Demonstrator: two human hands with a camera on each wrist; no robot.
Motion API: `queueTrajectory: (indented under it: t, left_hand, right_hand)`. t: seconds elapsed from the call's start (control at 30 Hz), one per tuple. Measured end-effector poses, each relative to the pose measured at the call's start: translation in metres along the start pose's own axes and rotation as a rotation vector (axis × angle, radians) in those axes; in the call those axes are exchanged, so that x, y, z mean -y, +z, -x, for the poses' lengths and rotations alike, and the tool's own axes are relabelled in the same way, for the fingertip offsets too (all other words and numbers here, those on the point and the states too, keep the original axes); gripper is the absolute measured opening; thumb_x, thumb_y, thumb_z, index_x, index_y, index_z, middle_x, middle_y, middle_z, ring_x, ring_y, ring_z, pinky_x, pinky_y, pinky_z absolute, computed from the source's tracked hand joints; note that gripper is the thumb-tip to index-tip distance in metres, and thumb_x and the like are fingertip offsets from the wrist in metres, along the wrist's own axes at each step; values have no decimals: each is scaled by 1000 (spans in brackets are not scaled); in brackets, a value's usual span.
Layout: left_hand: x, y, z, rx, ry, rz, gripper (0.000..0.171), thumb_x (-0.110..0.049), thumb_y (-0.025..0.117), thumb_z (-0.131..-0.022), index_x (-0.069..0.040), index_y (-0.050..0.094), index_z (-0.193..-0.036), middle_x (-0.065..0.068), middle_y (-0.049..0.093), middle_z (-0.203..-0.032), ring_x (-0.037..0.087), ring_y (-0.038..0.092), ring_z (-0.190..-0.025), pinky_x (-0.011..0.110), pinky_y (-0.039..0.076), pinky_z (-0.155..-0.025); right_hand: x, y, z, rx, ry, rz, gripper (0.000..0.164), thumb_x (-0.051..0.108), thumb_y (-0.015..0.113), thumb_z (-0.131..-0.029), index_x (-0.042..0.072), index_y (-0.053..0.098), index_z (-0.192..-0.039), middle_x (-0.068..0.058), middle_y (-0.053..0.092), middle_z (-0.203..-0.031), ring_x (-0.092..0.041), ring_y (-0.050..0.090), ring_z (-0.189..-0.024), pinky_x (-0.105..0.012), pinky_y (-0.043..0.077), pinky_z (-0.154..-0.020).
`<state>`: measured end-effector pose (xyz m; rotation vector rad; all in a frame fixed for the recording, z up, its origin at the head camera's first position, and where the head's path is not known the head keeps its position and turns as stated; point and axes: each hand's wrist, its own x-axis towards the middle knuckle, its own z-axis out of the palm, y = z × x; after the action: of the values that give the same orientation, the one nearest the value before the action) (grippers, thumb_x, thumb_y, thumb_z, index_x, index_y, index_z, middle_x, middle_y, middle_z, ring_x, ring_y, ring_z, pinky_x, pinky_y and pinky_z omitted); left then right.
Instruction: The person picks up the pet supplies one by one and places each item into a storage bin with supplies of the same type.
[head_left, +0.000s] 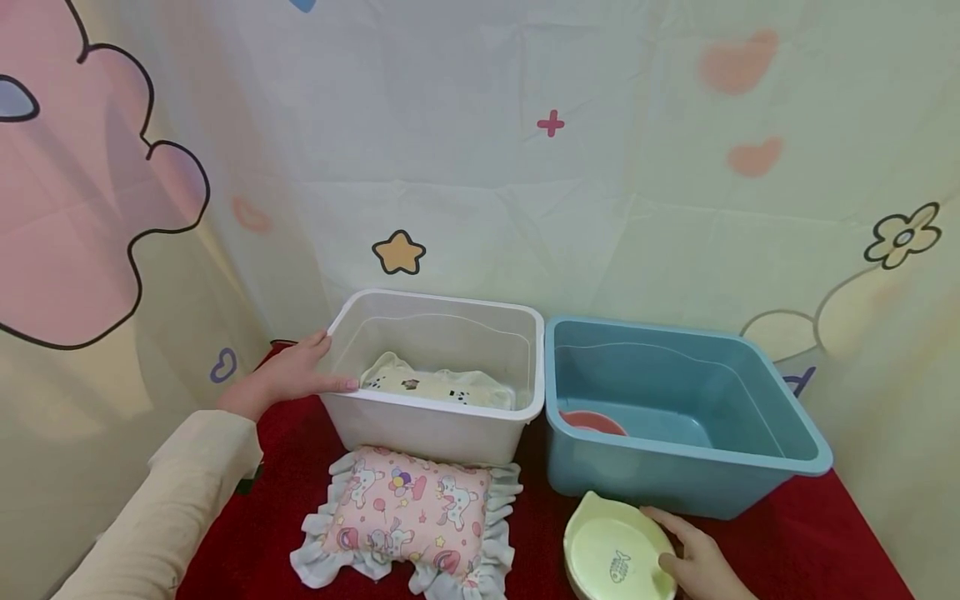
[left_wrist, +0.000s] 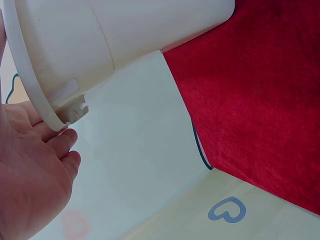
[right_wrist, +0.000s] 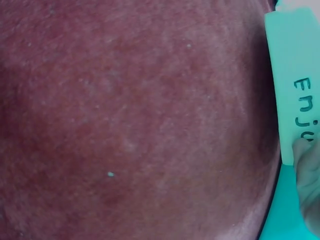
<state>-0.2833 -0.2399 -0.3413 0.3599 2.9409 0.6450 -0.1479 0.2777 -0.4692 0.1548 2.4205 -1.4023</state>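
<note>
At its front left corner, a white plastic tub (head_left: 427, 429) is gripped by my left hand (head_left: 296, 371). In the left wrist view, that hand's fingers (left_wrist: 62, 145) curl under the tub's rim (left_wrist: 30, 75). Inside the tub lies a cream cloth (head_left: 435, 385) with small printed figures. My right hand (head_left: 697, 554) holds a pale yellow cat-eared bowl (head_left: 600, 542) by its right side, in front of the blue tub. A fish drawing marks the bowl's inside. In the right wrist view, the thumb (right_wrist: 306, 160) presses the bowl's lettered wall (right_wrist: 290, 75).
A blue tub (head_left: 675, 479) stands right beside the white one, with a pink round dish (head_left: 592, 422) inside. A pink frilled pillow (head_left: 420, 508) lies before the white tub on red cloth (head_left: 292, 467). Behind hangs a printed curtain (head_left: 480, 225).
</note>
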Motion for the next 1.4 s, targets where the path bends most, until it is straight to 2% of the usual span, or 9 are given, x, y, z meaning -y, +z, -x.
queueTrajectory:
  t: [0.23, 0.5, 0.73, 0.9, 1.0, 1.13, 1.27, 1.4]
  left_hand:
    - [-1, 1, 1, -2, -3, -1, 104, -63, 59, -69, -3, 14, -141, 25, 15, -144, 44, 24, -125, 61, 32, -92]
    - [-3, -1, 2, 4, -8, 9, 105, -63, 59, -69, -3, 13, -141, 25, 14, -144, 44, 23, -126, 62, 31, -92]
    - [-3, -2, 2, 6, -1, 8, 104, -62, 59, -69, -3, 13, -141, 24, 14, -144, 44, 22, -126, 62, 31, -92]
    - [-2, -1, 1, 6, -4, 3, 104, -62, 59, -69, -3, 13, -141, 24, 14, -144, 44, 22, -127, 62, 31, -92]
    - [-2, -1, 1, 7, -11, 5, 105, -63, 59, -69, -3, 13, -141, 25, 13, -144, 44, 23, -126, 62, 31, -91]
    - [-2, 0, 2, 7, -20, 10, 105, -64, 59, -68, -4, 13, -142, 24, 14, -144, 44, 24, -125, 62, 32, -91]
    - [-2, 0, 1, 9, -26, 9, 106, -64, 59, -68, -4, 13, -142, 24, 13, -144, 44, 24, -126, 62, 33, -91]
    - [-2, 0, 1, 9, -20, 7, 106, -64, 59, -68, -4, 12, -142, 24, 12, -145, 44, 22, -127, 62, 32, -91]
  right_hand:
    - [6, -2, 4, 41, -35, 7, 61, -4, 54, -75, -2, 34, -132, -23, 44, -126, -20, 50, -90, -37, 51, -77]
    - [20, -6, 11, 23, -53, 53, 64, 2, 60, -74, 1, 35, -133, -20, 44, -128, -21, 50, -91, -34, 53, -74]
    - [27, -8, 13, 21, -80, 75, 64, 3, 61, -73, 1, 36, -133, -20, 44, -129, -21, 49, -93, -37, 51, -79]
    - [31, -12, 14, 29, -101, 113, 64, 1, 60, -72, 0, 36, -132, -21, 47, -123, -20, 52, -83, -34, 53, -63]
    - [33, -15, 15, 27, -114, 136, 63, 1, 60, -72, -1, 37, -131, -22, 47, -122, -19, 52, -80, -34, 52, -58]
    - [37, -17, 17, 23, -127, 155, 64, 2, 61, -72, -1, 37, -131, -23, 47, -123, -19, 52, -81, -32, 52, -57]
    - [40, -17, 19, 31, -133, 145, 64, 2, 60, -73, -1, 36, -132, -24, 47, -122, -19, 53, -75, -30, 47, -48]
    - [41, -19, 19, 39, -147, 146, 62, 1, 59, -73, -2, 37, -131, -24, 47, -123, -20, 53, -77, -28, 49, -51]
